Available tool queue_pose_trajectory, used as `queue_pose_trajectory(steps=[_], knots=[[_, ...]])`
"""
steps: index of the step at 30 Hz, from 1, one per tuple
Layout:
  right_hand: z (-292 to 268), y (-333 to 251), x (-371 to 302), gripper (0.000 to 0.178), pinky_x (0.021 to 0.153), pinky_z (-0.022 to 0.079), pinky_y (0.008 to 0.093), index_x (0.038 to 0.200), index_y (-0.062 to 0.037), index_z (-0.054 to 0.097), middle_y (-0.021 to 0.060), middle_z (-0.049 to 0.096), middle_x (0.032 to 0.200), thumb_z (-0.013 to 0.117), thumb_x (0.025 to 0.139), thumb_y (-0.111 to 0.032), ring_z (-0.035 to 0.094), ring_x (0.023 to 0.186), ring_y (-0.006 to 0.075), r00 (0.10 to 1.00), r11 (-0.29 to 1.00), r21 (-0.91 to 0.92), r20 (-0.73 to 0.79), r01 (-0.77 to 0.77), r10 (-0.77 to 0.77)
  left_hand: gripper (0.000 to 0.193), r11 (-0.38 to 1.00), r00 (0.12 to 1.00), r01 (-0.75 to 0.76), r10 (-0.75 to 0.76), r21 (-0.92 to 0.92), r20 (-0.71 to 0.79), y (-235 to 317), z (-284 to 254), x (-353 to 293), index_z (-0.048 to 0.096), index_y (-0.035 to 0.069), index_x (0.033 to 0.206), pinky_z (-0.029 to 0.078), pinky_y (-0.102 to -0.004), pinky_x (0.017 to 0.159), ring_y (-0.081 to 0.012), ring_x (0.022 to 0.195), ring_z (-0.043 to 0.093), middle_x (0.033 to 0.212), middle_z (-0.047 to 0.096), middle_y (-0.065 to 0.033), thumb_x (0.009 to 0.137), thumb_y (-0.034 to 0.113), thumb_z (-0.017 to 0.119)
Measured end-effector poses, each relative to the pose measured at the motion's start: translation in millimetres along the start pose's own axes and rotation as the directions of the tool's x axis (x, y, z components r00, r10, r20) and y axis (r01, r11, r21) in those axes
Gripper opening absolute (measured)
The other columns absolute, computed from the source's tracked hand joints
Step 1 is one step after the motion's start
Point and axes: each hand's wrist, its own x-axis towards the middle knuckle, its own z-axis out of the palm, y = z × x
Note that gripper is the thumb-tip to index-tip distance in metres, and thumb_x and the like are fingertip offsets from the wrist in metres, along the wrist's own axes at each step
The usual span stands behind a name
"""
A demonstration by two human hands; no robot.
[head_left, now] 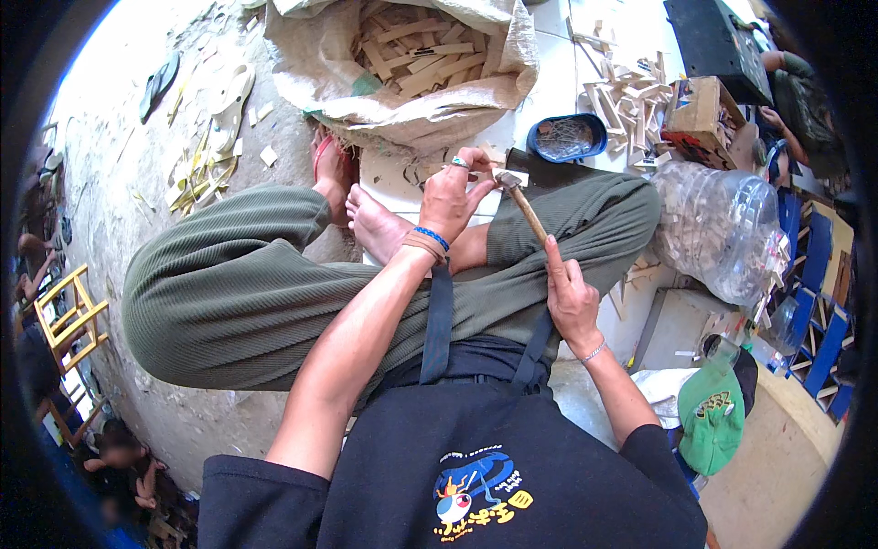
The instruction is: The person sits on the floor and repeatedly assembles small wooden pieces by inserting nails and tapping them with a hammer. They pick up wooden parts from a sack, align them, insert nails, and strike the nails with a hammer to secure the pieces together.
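My right hand [572, 304] is wrapped round the wooden handle of a hammer [529, 210], low on its shaft. The metal hammer head is right beside the fingertips of my left hand [448, 197], whose thumb and fingers are bent together. Whatever they pinch is too small to tell. Pale bits of wood show around the hammer head and just beyond those fingers, above a dark block between my crossed legs. Close by on the right, a blue tub [567, 137] holds many thin metal nails.
A woven sack [315, 87] full of wood pieces stands ahead. Loose wood sticks [631, 105] lie at the far right near a wooden box [702, 110]. A large clear plastic bottle [718, 224] with wood pieces and a green cap [712, 416] are on my right. Sandals and scraps lie left.
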Motion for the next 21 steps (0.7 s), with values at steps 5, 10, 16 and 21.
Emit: queue_pose_trajectory(steps=[5, 10, 16, 21], knots=[[0.4, 4.0, 1.6, 0.08, 0.05, 0.048, 0.0411, 0.162, -0.0188, 0.043, 0.0069, 0.049, 0.077, 0.069, 0.09, 0.003, 0.055, 0.053, 0.0253, 0.991, 0.995, 0.065, -0.116, 0.071, -0.064, 0.035, 1.0, 1.0, -0.023, 0.023, 0.003, -0.018, -0.4, 0.4, 0.3, 0.057, 0.007, 0.119, 0.063, -0.0356, 0.084, -0.0265, 0.102, 0.077, 0.109, 0.077, -0.0106, 0.092, 0.01, 0.079], [2.4, 5.6, 2.1, 0.078, 0.05, 0.048, 0.0417, 0.162, -0.0228, 0.043, 0.0069, 0.048, 0.078, 0.068, 0.092, 0.0, 0.054, 0.053, 0.025, 0.997, 0.999, 0.034, -0.063, 0.035, -0.033, 0.034, 1.0, 1.0, -0.015, 0.015, 0.01, -0.009, -0.1, -2.1, -1.1, 0.057, 0.007, 0.119, 0.063, -0.0357, 0.084, -0.0268, 0.102, 0.077, 0.109, 0.077, -0.0104, 0.092, 0.01, 0.078], [2.1, 5.3, 0.4, 0.078, 0.05, 0.048, 0.0416, 0.162, -0.0226, 0.043, 0.0069, 0.048, 0.078, 0.069, 0.092, 0.0, 0.055, 0.053, 0.0251, 1.0, 1.0, -0.023, -0.016, -0.001, 0.0, 0.034, 1.0, 1.0, 0.002, -0.002, -0.019, -0.006, 2.6, 0.9, 1.4, 0.057, 0.007, 0.119, 0.062, -0.0362, 0.085, -0.0266, 0.102, 0.077, 0.109, 0.076, -0.0105, 0.091, 0.008, 0.078], [1.8, 4.9, 3.1, 0.079, 0.051, 0.05, 0.0416, 0.163, -0.0234, 0.042, 0.0069, 0.049, 0.078, 0.068, 0.092, 0.001, 0.055, 0.054, 0.0254, 1.0, 1.0, -0.003, 0.008, 0.008, -0.008, 0.033, 1.0, 1.0, 0.021, -0.021, -0.015, -0.001, 2.6, -2.1, 0.6, 0.057, 0.007, 0.118, 0.062, -0.0372, 0.084, -0.026, 0.103, 0.076, 0.109, 0.076, -0.0101, 0.091, 0.008, 0.077]])
